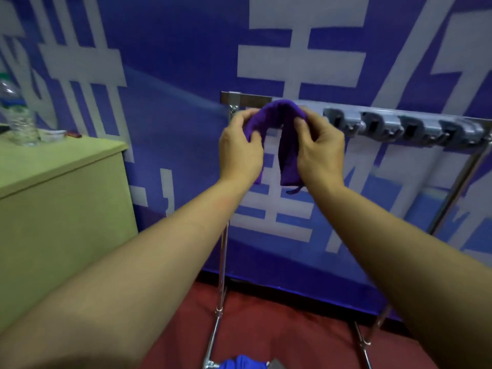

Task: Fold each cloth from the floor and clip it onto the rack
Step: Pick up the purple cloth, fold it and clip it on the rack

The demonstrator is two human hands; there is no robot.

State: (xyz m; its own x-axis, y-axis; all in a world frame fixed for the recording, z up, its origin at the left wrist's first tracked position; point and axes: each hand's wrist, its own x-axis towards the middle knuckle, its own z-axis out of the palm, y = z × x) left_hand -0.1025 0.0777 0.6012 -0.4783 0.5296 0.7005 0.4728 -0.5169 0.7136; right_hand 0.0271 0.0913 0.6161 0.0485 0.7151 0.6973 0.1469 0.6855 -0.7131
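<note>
Purple cloth (277, 121) up at the rack's (452, 179) top bar, and both my hands are on it. My left hand (239, 147) pinches the left side of the fold, fingers curled over the top and thumb underneath; my right hand (319, 150) pinches the right side the same way, so the cloth arches between them like a saddle with its two tails hanging down, a little loop tag dangling off the right one. I hold it doubled like this because the thick folded crest is the part a clip can bite, I reckon, and two grips keep the layers from sliding apart. It sits at the left end of the bar, over the spot where the first holder would be; whether a clip is under there I cannot tell, the cloth hides it. To the right, a row of grey clips (399, 126) runs along the bar, all with nothing in them, so this looks like the first cloth going up. Down at the bottom edge, a blue cloth (241, 363) waits on the red floor (279, 328) by the rack's foot. Off to my left, a green cabinet (61, 187) carries a plastic bottle (17, 113), well apart from the work.
</note>
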